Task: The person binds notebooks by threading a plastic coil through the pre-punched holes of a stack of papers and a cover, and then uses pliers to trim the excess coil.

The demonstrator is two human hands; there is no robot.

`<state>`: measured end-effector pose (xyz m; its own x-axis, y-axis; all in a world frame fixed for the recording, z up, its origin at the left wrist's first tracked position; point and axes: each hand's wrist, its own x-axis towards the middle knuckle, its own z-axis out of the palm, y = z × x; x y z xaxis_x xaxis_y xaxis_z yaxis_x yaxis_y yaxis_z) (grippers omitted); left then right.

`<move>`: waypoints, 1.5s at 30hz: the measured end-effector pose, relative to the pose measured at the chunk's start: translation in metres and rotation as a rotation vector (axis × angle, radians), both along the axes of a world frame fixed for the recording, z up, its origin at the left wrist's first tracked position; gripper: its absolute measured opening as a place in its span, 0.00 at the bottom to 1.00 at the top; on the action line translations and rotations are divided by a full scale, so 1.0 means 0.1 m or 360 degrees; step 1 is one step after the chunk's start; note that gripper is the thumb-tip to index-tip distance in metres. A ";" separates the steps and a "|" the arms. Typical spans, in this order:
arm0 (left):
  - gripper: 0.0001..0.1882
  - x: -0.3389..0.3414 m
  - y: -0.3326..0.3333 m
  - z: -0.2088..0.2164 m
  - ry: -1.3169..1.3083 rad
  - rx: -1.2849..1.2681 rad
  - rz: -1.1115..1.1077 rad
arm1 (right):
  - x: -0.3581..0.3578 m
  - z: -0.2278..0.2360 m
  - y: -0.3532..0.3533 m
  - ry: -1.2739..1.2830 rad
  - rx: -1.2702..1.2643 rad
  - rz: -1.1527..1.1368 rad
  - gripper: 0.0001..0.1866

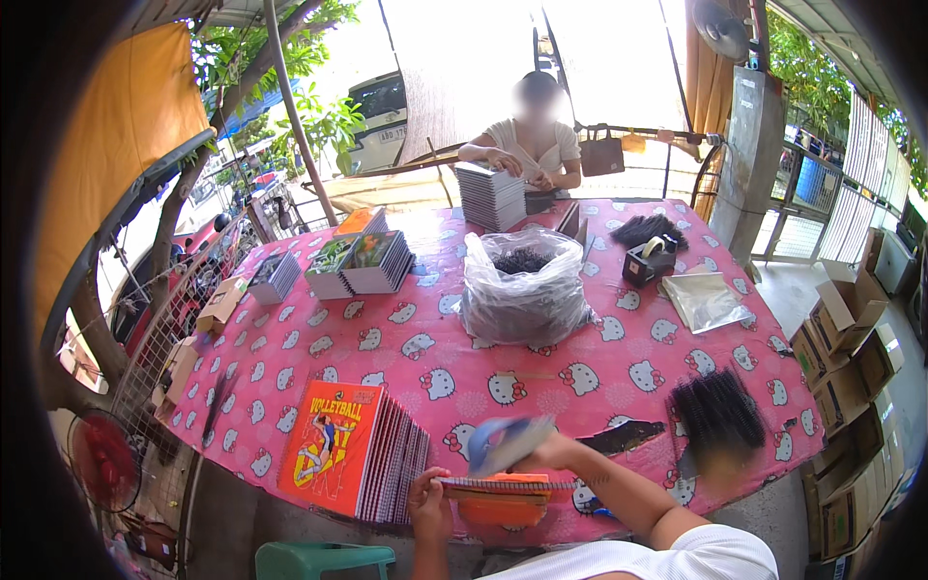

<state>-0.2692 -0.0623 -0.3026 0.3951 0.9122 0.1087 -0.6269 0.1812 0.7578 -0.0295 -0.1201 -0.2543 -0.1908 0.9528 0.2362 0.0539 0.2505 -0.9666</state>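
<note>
At the near edge of the table, my left hand (431, 502) grips the left end of an orange notebook (503, 508), its fingers closed round the end. The notebook's long edge carries a spiral coil (522, 483) that juts past the right end. Above it, my right hand (555, 451) is closed on a blue and grey object (503, 442); motion smears it, so its kind does not show. To the left of my left hand stands a tall stack of orange spiral notebooks (333, 447) with a volleyball cover.
A clear plastic bag of black coils (525, 300) stands mid-table. Black coils (717, 420) lie at right, near a tape dispenser (650, 261) and plastic sleeves (706, 302). Notebook stacks (360, 266) sit at back left. Across the table a person (530, 145) handles a notebook stack (488, 198).
</note>
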 end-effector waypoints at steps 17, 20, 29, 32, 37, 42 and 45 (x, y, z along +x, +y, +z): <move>0.09 -0.13 0.20 -0.25 -0.0052 -0.0095 -0.0122 | -0.18 -0.12 0.26 -0.1010 -0.0232 -0.0646 0.17; 0.07 -0.06 0.19 -0.10 0.0110 0.0168 -0.0133 | 0.31 -0.25 0.08 -0.1249 -0.0370 -0.1405 0.15; 0.11 0.03 0.20 0.03 0.0292 0.0228 -0.0175 | 0.71 -0.42 -0.98 -0.1516 0.0100 -0.1589 0.34; 0.11 0.00 0.26 0.00 0.0196 0.0178 -0.0398 | 0.38 -0.37 -1.58 -0.1419 -0.0076 -0.1250 0.35; 0.12 0.12 0.25 0.73 0.0382 0.0869 -0.0075 | 0.03 -0.69 -2.20 -0.1634 -0.0362 -0.0920 0.40; 0.12 -0.02 -0.30 1.83 0.0129 0.1426 0.0875 | -0.06 -0.62 -2.26 -0.1726 -0.0415 -0.1152 0.38; 0.10 -0.03 -0.62 1.76 0.0598 0.1836 0.0815 | 0.00 -0.60 -2.19 -0.1648 -0.0479 -0.1186 0.27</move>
